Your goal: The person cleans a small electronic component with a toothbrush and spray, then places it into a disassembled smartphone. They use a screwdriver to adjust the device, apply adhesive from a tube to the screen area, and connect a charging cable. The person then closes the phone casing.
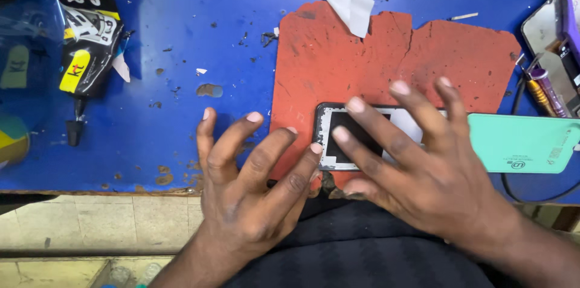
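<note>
Two spread hands, left hand (254, 191), right hand (423, 173), seemingly pressing phone frame (329, 137), red mat (362, 64)

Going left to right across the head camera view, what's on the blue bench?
Black glue tube → left hand → opened phone on the red mat → right hand → mint-green case → tools.

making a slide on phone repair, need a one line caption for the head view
Left hand and right hand spread over an opened phone on a red mat.
</note>
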